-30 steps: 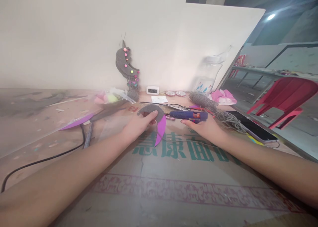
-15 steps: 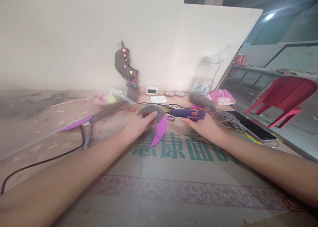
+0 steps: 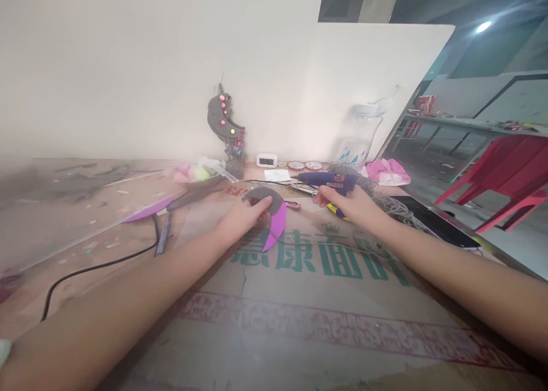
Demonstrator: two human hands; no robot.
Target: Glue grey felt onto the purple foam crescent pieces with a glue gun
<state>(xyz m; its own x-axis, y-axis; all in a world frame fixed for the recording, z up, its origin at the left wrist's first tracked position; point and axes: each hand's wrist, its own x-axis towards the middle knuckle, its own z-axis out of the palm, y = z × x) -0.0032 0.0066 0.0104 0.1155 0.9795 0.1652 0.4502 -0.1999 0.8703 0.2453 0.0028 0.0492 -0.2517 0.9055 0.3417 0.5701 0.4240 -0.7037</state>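
My left hand (image 3: 248, 218) pinches a crescent moon cutout (image 3: 277, 222) by its upper part. Grey yarn covers that upper part, while the lower tip is bare purple. To the right, my right hand (image 3: 340, 200) is closed around a dark blue glue gun (image 3: 327, 180), whose nozzle points left and sits apart from the crescent. Between the two hands lies a small pink tool (image 3: 293, 205) on the cardboard. Yellow-and-dark handles (image 3: 337, 211) show just below my right hand.
A finished grey moon (image 3: 222, 120) with pompoms hangs against the wall. Behind the hands stand a small digital clock (image 3: 266, 160) and a clear bottle (image 3: 362, 131). Grey yarn (image 3: 398, 208) and a phone (image 3: 434, 222) lie at right. A black cable (image 3: 98, 268) crosses the left side.
The glue gun has lifted slightly away from the table, uncovering the yellow handles beneath. My left hand still holds the crescent in about the same place. The camera view has shifted a little.
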